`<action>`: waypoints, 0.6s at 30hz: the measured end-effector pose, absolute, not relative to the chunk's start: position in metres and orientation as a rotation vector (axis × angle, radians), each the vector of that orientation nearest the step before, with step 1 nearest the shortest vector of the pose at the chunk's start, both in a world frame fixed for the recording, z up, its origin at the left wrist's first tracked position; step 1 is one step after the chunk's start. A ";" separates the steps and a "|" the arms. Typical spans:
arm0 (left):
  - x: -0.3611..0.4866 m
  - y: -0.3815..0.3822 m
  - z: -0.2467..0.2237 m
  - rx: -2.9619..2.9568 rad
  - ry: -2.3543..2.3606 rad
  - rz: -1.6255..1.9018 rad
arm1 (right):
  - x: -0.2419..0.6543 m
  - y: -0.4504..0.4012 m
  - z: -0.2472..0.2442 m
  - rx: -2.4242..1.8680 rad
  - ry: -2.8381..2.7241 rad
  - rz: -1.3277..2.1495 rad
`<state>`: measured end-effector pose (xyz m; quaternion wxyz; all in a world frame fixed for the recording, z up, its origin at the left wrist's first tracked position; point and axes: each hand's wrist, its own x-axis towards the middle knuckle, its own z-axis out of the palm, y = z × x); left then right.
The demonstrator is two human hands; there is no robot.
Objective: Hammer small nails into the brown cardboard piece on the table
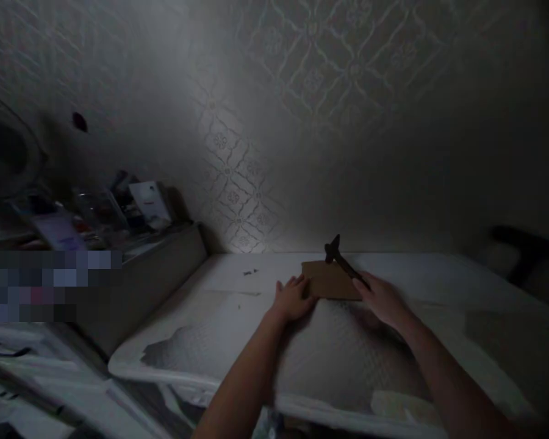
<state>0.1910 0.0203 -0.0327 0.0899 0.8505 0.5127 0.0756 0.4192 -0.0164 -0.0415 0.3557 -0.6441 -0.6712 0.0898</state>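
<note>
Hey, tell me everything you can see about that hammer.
The hammer looks dark all over, with a small head, pointed at one end, and a slim handle. It slants across the brown board, head toward the wall, with the right hand around the handle's near end. Dim light hides its material and whether it touches the board.

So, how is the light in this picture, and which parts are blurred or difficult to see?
Head view: dim overall, with a soft bright patch on the patterned wall, the right edge nearly black; clutter at left blurred, with a pixelated block below; the dark tool in the right hand shows little detail; a shadow lies under that hand.
</note>
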 end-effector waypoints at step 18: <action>0.168 0.034 -0.029 2.257 2.071 0.419 | 0.439 -0.017 -0.044 -1.812 -1.639 0.473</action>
